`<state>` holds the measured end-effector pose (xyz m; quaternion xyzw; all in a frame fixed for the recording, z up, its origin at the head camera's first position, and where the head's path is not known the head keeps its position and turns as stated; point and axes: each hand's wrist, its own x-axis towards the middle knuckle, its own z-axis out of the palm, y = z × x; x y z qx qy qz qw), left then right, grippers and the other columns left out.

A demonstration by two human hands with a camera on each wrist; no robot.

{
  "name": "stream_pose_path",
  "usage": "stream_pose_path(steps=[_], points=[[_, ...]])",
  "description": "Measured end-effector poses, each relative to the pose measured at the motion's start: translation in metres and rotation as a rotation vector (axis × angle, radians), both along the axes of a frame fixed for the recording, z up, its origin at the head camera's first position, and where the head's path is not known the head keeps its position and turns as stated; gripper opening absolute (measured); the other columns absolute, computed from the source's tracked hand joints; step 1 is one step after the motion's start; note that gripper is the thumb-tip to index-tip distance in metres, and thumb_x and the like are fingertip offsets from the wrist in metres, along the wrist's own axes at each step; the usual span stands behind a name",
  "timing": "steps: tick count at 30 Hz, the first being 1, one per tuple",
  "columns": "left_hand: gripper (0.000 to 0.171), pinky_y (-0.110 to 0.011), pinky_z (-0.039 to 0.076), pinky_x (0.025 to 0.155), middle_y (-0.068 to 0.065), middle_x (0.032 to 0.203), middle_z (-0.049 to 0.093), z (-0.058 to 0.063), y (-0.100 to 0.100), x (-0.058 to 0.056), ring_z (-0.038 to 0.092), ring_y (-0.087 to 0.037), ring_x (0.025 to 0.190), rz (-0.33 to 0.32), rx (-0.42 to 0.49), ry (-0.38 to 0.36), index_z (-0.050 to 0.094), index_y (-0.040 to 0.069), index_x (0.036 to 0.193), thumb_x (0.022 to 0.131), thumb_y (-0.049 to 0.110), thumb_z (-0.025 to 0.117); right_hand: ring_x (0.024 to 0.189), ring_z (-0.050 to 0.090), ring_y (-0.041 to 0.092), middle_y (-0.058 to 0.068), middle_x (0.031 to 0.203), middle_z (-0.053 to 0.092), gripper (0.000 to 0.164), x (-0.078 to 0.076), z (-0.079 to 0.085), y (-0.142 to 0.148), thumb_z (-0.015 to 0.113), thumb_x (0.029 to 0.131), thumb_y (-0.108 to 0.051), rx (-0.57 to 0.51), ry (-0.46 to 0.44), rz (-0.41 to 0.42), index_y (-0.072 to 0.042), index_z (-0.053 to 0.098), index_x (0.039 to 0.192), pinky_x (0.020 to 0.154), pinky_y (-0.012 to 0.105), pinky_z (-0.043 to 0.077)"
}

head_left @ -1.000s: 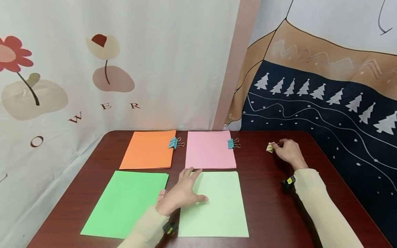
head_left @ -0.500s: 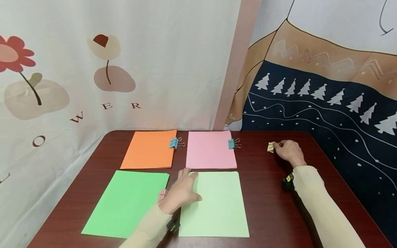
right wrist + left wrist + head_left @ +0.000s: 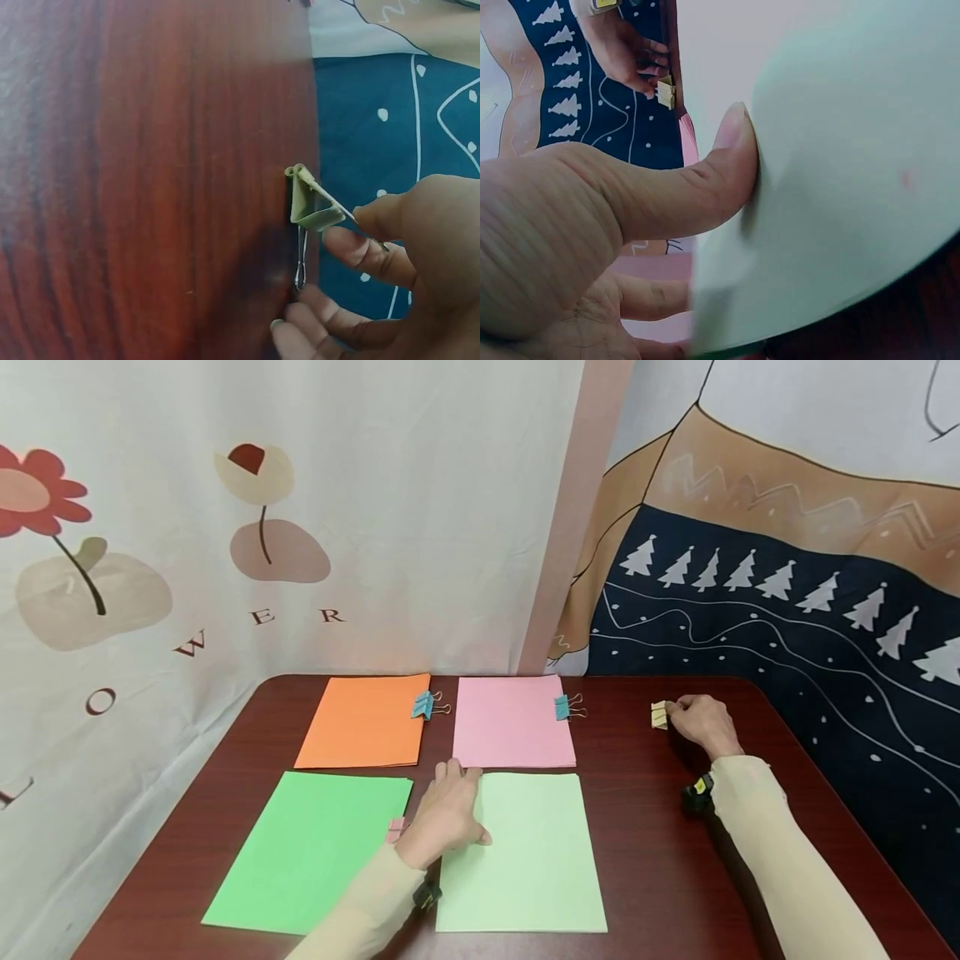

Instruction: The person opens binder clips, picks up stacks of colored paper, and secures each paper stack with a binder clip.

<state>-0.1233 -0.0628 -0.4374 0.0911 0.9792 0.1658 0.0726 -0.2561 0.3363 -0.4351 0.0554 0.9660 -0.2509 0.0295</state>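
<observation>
In the head view a sheet stack of light green paper (image 3: 536, 860) lies at the near middle of the table. My left hand (image 3: 450, 810) is at its upper left edge. The left wrist view has the left thumb (image 3: 727, 165) on the paper's face, while the fingers pass behind its edge and are partly hidden. Over at the far right of the table, my right hand (image 3: 705, 722) holds a pale yellow binder clip (image 3: 659, 715). Seen from the right wrist, one wire handle of the clip (image 3: 311, 206) is pinched between the fingers, and the other handle hangs free.
Bright green paper (image 3: 307, 852) with a pink binder clip (image 3: 396, 829) lies at left. Behind are orange paper (image 3: 363, 722) and pink paper (image 3: 513, 722), each with a blue clip on its right edge. Printed curtains (image 3: 420, 527) stand along the table's far side.
The left hand's thumb has drawn in toward its fingers at the paper's left edge. The yellow clip has turned a little in the right hand, which stays in nearly the same place.
</observation>
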Motion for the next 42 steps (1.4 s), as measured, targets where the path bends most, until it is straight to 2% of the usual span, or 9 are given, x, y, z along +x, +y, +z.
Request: stream_pose_path(steps=[3,11,15,21,25,31,35,38,42], points=[[0.088,-0.041,0.047,0.086,-0.013,0.111,0.059,-0.001,0.001,-0.001,0.042,-0.026,0.101,0.009,0.002,-0.017,0.06,0.001,0.131,0.059,0.026,0.102,0.102,0.058,0.043,0.034,0.137,0.056,0.053,0.0,0.004,-0.001,0.042,0.108,-0.036,0.01,-0.004,0.012,0.004,0.057,0.139,0.083,0.052,0.05],[0.088,-0.044,0.054,0.083,-0.011,0.118,0.066,0.0,-0.006,-0.002,0.058,-0.028,0.104,0.028,0.186,-0.124,0.054,0.003,0.138,0.063,0.016,0.097,0.075,0.062,0.023,0.021,0.103,0.06,0.053,0.001,0.006,-0.003,0.041,0.109,-0.039,-0.089,-0.076,-0.027,0.006,0.058,0.13,0.062,0.03,0.055],[0.083,-0.042,0.052,0.076,-0.013,0.119,0.064,0.002,-0.01,-0.003,0.059,-0.027,0.098,0.057,0.262,-0.155,0.052,0.006,0.139,0.065,0.007,0.091,0.076,0.072,0.017,0.026,0.113,0.063,0.061,0.001,0.006,-0.001,0.049,0.106,-0.04,-0.23,-0.159,-0.092,0.016,0.053,0.13,0.077,0.034,0.062],[0.085,-0.033,0.045,0.062,-0.012,0.111,0.065,0.001,-0.013,-0.004,0.056,-0.026,0.092,0.11,0.38,-0.172,0.049,0.011,0.142,0.065,-0.006,0.082,0.098,0.076,0.013,0.03,0.138,0.053,0.074,-0.001,0.013,0.006,0.059,0.101,-0.034,-0.443,-0.267,-0.14,0.021,0.035,0.144,0.099,0.038,0.056],[0.1,-0.033,0.045,0.06,-0.019,0.127,0.063,0.0,-0.012,-0.002,0.055,-0.029,0.096,0.197,0.434,-0.187,0.039,0.014,0.152,0.064,-0.006,0.084,0.111,0.07,0.018,0.029,0.146,0.045,0.074,0.0,0.017,0.01,0.061,0.101,-0.034,-0.497,-0.323,-0.09,0.018,0.037,0.147,0.099,0.036,0.057],[0.115,-0.034,0.05,0.066,-0.024,0.135,0.06,-0.002,-0.012,0.0,0.059,-0.029,0.097,0.296,0.524,-0.179,0.025,0.008,0.16,0.065,-0.002,0.089,0.098,0.068,0.008,0.024,0.139,0.055,0.086,0.005,0.015,0.015,0.065,0.098,-0.048,-0.482,-0.338,-0.053,0.017,0.038,0.148,0.093,0.031,0.059],[0.069,-0.035,0.055,0.07,-0.015,0.114,0.072,-0.003,-0.013,0.003,0.064,-0.023,0.087,0.263,0.606,-0.17,0.058,-0.001,0.135,0.071,-0.001,0.085,0.087,0.069,0.001,0.008,0.119,0.064,0.086,0.006,0.007,0.016,0.068,0.098,-0.044,-0.566,-0.318,-0.08,0.019,0.035,0.147,0.088,0.026,0.06],[0.032,-0.035,0.057,0.07,-0.01,0.099,0.076,-0.005,-0.015,0.005,0.067,-0.019,0.082,0.236,0.666,-0.196,0.072,0.001,0.109,0.078,0.002,0.08,0.084,0.068,-0.001,0.003,0.109,0.067,0.09,0.006,0.002,0.017,0.07,0.096,-0.046,-0.587,-0.292,-0.107,0.019,0.035,0.147,0.085,0.024,0.06],[0.027,-0.038,0.058,0.076,-0.011,0.106,0.076,-0.006,-0.016,0.007,0.068,-0.019,0.088,0.223,0.722,-0.205,0.073,0.001,0.11,0.084,0.005,0.076,0.085,0.068,0.0,0.011,0.116,0.07,0.098,0.01,-0.002,0.017,0.069,0.092,-0.058,-0.543,-0.236,-0.149,0.017,0.038,0.147,0.082,0.023,0.06]])
